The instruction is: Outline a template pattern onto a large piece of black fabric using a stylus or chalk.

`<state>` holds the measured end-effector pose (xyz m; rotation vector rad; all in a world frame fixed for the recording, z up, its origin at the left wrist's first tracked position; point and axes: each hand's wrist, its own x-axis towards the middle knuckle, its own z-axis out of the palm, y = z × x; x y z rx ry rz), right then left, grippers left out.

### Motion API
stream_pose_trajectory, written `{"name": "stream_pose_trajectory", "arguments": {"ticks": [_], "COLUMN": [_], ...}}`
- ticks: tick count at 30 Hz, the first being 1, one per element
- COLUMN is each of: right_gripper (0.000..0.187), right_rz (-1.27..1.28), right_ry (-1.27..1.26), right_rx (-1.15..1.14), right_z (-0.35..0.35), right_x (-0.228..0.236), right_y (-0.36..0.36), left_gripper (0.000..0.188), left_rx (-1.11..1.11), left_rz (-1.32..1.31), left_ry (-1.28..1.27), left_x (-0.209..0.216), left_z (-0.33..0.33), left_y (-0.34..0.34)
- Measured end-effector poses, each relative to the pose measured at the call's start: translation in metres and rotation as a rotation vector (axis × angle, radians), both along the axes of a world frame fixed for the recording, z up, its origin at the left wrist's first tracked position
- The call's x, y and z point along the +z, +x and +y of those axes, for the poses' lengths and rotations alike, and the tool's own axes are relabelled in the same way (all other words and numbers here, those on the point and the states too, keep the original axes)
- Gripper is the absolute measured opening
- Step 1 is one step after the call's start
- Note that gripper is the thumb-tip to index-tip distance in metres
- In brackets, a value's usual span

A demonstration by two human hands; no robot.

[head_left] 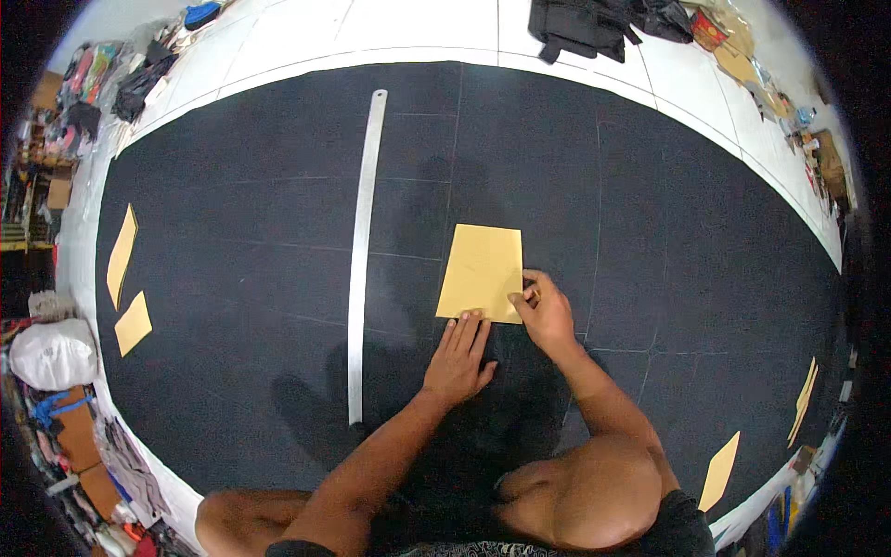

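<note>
A yellow four-sided card piece (478, 265), narrower at its top, lies flat on dark cloth (278, 209) spread over the floor. My left hand (457, 360) rests on its lower edge, fingertips stretched out on the card and thumb apart. At the card's lower right edge is my right hand (546, 311), with thumb and fingers drawn together in a pinch. Whatever small thing is between those fingers is too hidden to name. Left of the card, a long metal ruler (363, 246) lies lengthwise on the cloth. Thin pale lines cross the cloth.
More yellow card pieces lie at the left (122, 255) and at the lower right (720, 472). Black folded cloth (585, 26) sits on white tiles (399, 30) beyond the far edge. A white bag (54, 355) and heaped goods line the left side. My bare knee (608, 492) is near the front.
</note>
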<state>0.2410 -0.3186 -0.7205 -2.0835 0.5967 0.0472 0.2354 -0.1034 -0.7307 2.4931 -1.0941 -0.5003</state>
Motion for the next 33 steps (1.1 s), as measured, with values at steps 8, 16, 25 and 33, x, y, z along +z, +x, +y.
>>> {"name": "stream_pose_trajectory", "arguments": {"ticks": [8,16,25,33], "right_gripper": [0.046,0.046,0.053,0.054], "right_rz": [0.072,0.089,0.129,0.069], "right_ry": [-0.086,-0.067,-0.233,-0.243], "right_rx": [0.054,0.055,0.163,0.237], "right_z": [-0.002,-0.003,-0.020,-0.024], "right_x": [0.003,0.006,0.015,0.016], "right_y": [0.001,-0.001,-0.001,-0.007], "left_gripper": [0.084,0.086,0.085,0.088], "left_rx": [0.044,0.032,0.011,-0.023], "left_rz": [0.022,-0.001,-0.013,-0.032], "left_ry": [-0.018,-0.065,-0.093,-0.131], "left_x": [0.004,0.000,0.001,-0.006], "left_z": [0.002,0.004,0.003,0.008], "left_y": [0.001,0.003,0.008,0.010]}}
